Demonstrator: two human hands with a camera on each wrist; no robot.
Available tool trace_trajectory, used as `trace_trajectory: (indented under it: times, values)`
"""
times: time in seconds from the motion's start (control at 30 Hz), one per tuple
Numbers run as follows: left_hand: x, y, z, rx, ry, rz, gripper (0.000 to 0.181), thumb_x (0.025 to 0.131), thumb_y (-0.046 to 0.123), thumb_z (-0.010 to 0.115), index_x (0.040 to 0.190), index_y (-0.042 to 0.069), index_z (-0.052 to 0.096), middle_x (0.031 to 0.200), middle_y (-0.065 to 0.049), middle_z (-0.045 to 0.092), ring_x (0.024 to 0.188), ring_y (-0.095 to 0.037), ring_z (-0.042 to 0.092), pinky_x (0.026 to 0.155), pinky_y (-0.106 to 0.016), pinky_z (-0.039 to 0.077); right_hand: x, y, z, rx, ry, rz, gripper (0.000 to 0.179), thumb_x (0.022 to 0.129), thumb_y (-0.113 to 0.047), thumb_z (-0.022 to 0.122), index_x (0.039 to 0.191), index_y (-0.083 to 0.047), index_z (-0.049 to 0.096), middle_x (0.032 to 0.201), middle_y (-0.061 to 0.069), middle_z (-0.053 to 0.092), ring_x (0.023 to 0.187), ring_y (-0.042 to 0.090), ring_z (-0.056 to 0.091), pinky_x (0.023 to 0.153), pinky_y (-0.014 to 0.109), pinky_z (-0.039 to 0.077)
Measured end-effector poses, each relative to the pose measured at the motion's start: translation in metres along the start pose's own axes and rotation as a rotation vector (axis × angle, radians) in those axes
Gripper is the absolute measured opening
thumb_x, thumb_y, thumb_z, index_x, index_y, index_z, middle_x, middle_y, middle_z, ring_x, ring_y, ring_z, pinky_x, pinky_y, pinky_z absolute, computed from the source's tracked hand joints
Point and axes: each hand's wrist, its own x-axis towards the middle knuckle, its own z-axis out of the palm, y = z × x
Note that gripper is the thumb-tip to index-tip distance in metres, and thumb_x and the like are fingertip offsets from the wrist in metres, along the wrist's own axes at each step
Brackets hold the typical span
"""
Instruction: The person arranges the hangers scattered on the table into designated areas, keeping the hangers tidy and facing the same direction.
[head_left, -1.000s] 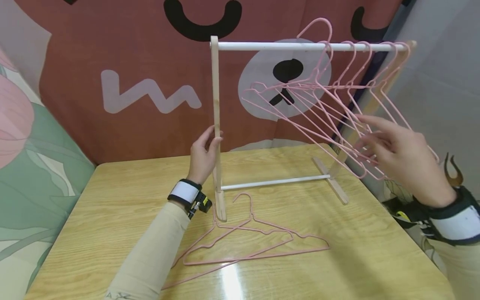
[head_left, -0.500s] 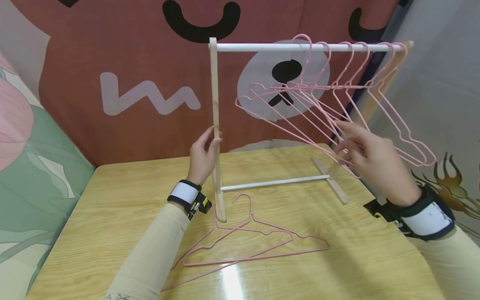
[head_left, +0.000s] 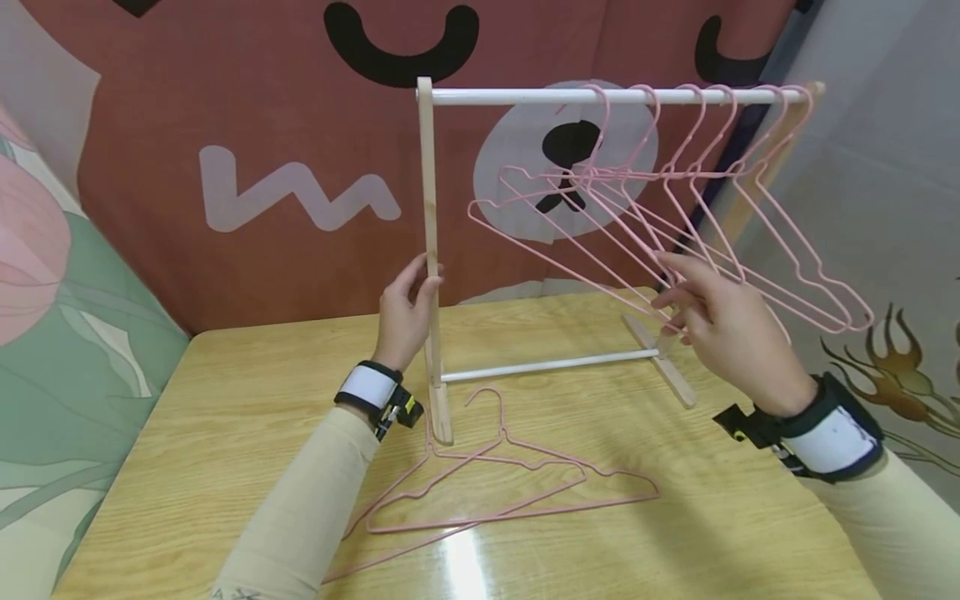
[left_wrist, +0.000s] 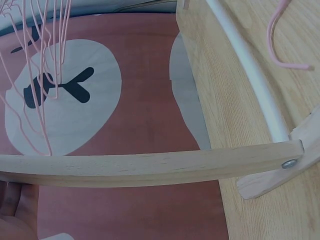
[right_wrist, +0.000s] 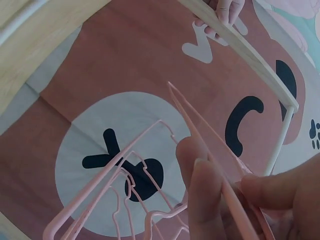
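Observation:
My right hand (head_left: 727, 321) pinches a pink hanger (right_wrist: 230, 197) between thumb and fingers, at its lower bar. That hanger's hook (head_left: 604, 121) lies over the white top rod (head_left: 517, 97) of a small clothes rack. Several more pink hangers hang further right on the rod, overlapping the held one. At the rack's left side my left hand (head_left: 405, 312) grips the wooden post (head_left: 431, 183), thumb in front. In the left wrist view only a bit of that hand shows below the post.
Two pink hangers lie overlapped on the wooden table: a front one (head_left: 570, 506) and another (head_left: 412, 551) partly hidden by the left forearm. A lower white bar (head_left: 547, 365) joins the rack's feet, including the right foot (head_left: 671, 375). A printed cloth (head_left: 300, 275) hangs behind.
My right hand has moved left and slightly down with the hanger. Its hook, first above the rod, has come down onto it and left. My left hand stays on the post.

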Motion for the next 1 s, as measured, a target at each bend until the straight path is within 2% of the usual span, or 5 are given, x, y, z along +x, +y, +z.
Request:
trace_trajectory:
  times: [0.1, 0.17, 0.37, 0.83, 1.0]
  values:
    - [-0.0024, 0.0084, -0.0016, 0.004, 0.0, -0.002, 0.037, 0.103, 0.001, 0.056, 0.139, -0.009, 0.056, 0.121, -0.028, 0.066, 0.111, -0.039, 0.065, 0.093, -0.051, 0.054, 0.0, 0.0012, 0.001, 0.007, -0.019, 0.021, 0.048, 0.103, 0.005, 0.05, 0.151, -0.005, 0.047, 0.094, 0.019, 0.074, 0.069, 0.024, 0.071, 0.051, 0.019, 0.046]
    - [-0.0029, 0.0098, -0.0018, 0.004, 0.001, 0.002, 0.036, 0.103, 0.0, 0.056, 0.138, -0.009, 0.056, 0.121, -0.028, 0.066, 0.111, -0.039, 0.065, 0.092, -0.051, 0.054, 0.0, 0.0019, 0.0012, 0.003, -0.034, 0.036, 0.048, 0.104, 0.003, 0.05, 0.151, -0.005, 0.046, 0.095, 0.02, 0.073, 0.07, 0.023, 0.07, 0.05, 0.02, 0.045]
    - [-0.0027, 0.0072, -0.0013, 0.001, 0.0, -0.001, 0.036, 0.103, 0.001, 0.055, 0.138, -0.01, 0.056, 0.121, -0.027, 0.066, 0.112, -0.039, 0.065, 0.092, -0.051, 0.054, 0.0006, 0.0014, 0.0009, -0.002, -0.052, 0.045, 0.048, 0.104, 0.001, 0.052, 0.151, -0.005, 0.046, 0.094, 0.019, 0.074, 0.068, 0.013, 0.068, 0.052, 0.021, 0.048]
    - [-0.0026, 0.0086, -0.0024, -0.008, -0.001, 0.009, 0.037, 0.103, 0.001, 0.056, 0.138, -0.009, 0.056, 0.121, -0.028, 0.066, 0.113, -0.039, 0.065, 0.093, -0.052, 0.054, 0.0001, 0.003, 0.0032, 0.001, -0.056, 0.037, 0.05, 0.103, -0.001, 0.056, 0.152, -0.004, 0.044, 0.094, 0.02, 0.074, 0.071, 0.026, 0.072, 0.052, 0.021, 0.049]
    - [-0.0021, 0.008, -0.0022, -0.003, -0.001, 0.011, 0.036, 0.103, 0.001, 0.056, 0.138, -0.01, 0.055, 0.121, -0.028, 0.066, 0.112, -0.039, 0.065, 0.092, -0.051, 0.054, -0.0002, 0.0022, 0.0026, -0.005, -0.059, 0.046, 0.049, 0.103, -0.002, 0.056, 0.151, -0.001, 0.044, 0.094, 0.02, 0.075, 0.07, 0.025, 0.071, 0.053, 0.021, 0.049]
